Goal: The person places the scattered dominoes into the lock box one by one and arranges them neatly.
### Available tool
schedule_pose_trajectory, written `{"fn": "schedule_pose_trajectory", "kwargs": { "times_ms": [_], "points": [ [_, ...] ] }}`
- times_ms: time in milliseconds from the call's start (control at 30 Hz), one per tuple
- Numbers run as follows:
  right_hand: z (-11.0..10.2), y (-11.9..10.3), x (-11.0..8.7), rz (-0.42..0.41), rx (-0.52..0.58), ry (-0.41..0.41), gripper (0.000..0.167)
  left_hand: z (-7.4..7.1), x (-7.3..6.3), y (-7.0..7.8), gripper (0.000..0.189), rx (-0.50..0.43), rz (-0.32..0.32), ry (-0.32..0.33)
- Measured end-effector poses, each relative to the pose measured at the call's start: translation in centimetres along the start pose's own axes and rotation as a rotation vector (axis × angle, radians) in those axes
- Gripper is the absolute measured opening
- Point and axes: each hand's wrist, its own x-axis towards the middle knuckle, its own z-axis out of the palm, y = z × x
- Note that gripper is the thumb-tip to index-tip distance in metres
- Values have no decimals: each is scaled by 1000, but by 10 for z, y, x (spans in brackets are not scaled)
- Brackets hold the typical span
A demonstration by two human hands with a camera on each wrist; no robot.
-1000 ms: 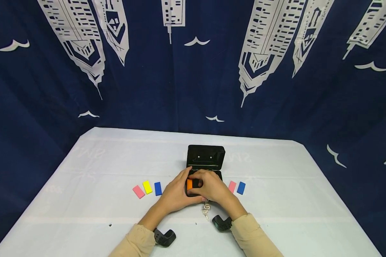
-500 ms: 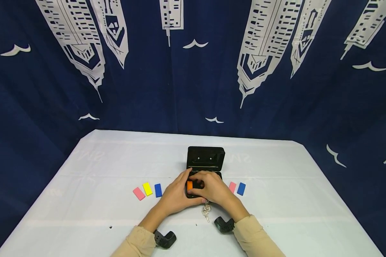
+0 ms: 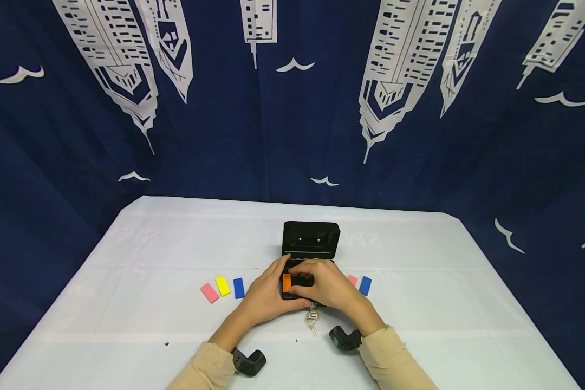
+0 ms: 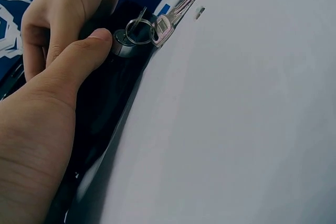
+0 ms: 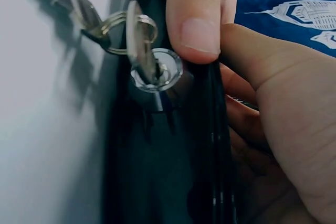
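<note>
A black metal box (image 3: 313, 252) stands on the table with its lid raised. My left hand (image 3: 265, 295) grips the box's left and front sides, its thumb (image 4: 86, 51) pressing the front near the lock (image 4: 125, 45). Inside the box lies an orange block (image 3: 286, 283), at the left. My right hand (image 3: 324, 284) reaches in from the right, thumb and finger curled at the block's two ends in a pinch. Keys (image 5: 73, 9) hang on a ring from another key that sits in the lock. Part of the box's inside is hidden under my right hand.
Left of the box lie pink (image 3: 209, 293), yellow (image 3: 222, 285) and blue (image 3: 239, 288) blocks. To its right are a pink block (image 3: 352, 280), partly covered, and a blue block (image 3: 365, 285). A blue curtain (image 3: 268, 135) hangs behind the white table (image 3: 127, 303).
My right hand and wrist have shifted slightly right, so more of the orange block shows and less of the right pink block. My left hand and the box stay put.
</note>
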Motion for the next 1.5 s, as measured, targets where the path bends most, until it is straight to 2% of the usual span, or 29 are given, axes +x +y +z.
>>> {"fn": "schedule_pose_trajectory", "kwargs": {
  "times_ms": [200,533,867,1167,1500],
  "points": [
    [-5,-1,-2,-5,12,-9,35,0,0,0,120,-9,-2,1],
    [-18,-1,-5,37,45,-31,32,1,1,1,120,-15,4,0],
    [-29,4,-8,43,70,-5,25,0,1,3,121,-18,-8,-7],
    [-40,7,-10,91,63,-2,27,1,0,2,121,-15,-10,-3],
    [-48,10,-13,82,51,25,24,1,-1,3,121,-18,-15,5]
  ]
}}
